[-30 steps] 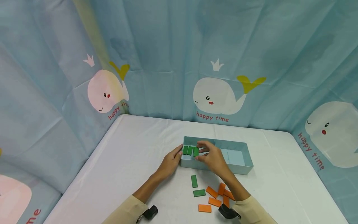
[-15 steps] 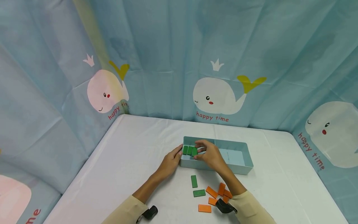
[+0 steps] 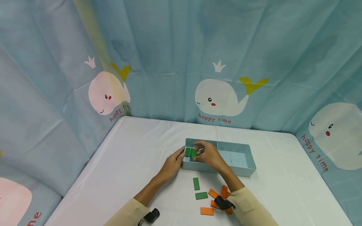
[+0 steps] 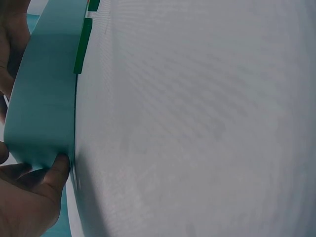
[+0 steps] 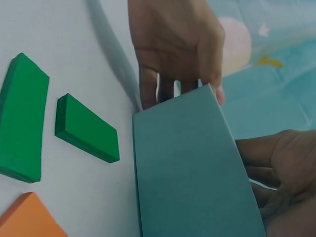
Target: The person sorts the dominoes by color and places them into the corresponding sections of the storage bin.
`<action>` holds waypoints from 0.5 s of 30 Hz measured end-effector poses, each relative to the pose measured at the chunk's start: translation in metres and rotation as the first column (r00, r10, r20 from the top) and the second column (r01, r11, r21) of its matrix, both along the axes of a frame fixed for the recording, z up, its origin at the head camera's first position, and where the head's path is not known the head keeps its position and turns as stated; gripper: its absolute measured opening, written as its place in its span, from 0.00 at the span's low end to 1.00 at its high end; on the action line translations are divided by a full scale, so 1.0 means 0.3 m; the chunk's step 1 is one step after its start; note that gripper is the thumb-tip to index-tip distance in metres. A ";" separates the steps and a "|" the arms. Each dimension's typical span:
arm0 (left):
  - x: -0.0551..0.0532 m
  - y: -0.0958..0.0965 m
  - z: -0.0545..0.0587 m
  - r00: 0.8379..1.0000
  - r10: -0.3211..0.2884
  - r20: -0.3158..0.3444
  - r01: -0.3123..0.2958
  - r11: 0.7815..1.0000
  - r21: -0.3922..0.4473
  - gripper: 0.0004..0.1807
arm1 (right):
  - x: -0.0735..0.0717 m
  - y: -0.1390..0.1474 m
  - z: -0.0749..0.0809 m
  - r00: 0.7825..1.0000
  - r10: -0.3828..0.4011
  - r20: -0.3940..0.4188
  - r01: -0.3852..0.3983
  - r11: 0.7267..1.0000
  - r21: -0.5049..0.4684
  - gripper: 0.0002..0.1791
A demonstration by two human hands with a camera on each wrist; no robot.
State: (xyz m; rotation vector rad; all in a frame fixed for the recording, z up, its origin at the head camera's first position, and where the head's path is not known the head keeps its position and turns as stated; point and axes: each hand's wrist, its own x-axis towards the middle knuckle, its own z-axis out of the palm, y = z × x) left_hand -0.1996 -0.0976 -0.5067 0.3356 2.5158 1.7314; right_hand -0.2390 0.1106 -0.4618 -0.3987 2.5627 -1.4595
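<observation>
A long grey-blue box (image 3: 198, 166) with a divider stands on the white table. My left hand (image 3: 170, 165) holds its left end. In the left wrist view, fingertips (image 4: 61, 163) meet the box's end wall, and in the right wrist view the thumb lies at the rim corner. My right hand (image 3: 210, 154) is inside the left compartment, its thumb and fingers spanning a green block (image 3: 193, 153) and pinching it at the ends. Another green block (image 3: 187, 152) lies to the left, by the end wall. In the right wrist view, the box wall (image 5: 192, 168) hides the right fingertips.
Two green blocks (image 3: 196, 184) (image 3: 201, 196) lie in front of the box. Several orange blocks (image 3: 207, 211) are spread to the right of them, partly under the right wrist's camera (image 3: 222, 202). A whale-print curtain (image 3: 158, 62) hangs behind the table (image 3: 147, 138).
My right hand has moved a little left within the left compartment, and its green block has shifted left against the others, covering more of them. My left hand has stayed in place.
</observation>
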 end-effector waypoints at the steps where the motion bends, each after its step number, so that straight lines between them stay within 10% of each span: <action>1: 0.000 0.000 0.000 1.000 0.000 -0.002 0.000 1.000 0.000 0.29 | -0.004 -0.002 0.000 1.000 0.005 0.004 -0.005 1.000 0.007 0.35; 15: 0.003 -0.002 0.000 1.000 -0.010 -0.010 0.010 1.000 -0.009 0.30 | -0.040 -0.031 -0.016 0.997 0.068 0.025 -0.069 0.997 0.030 0.33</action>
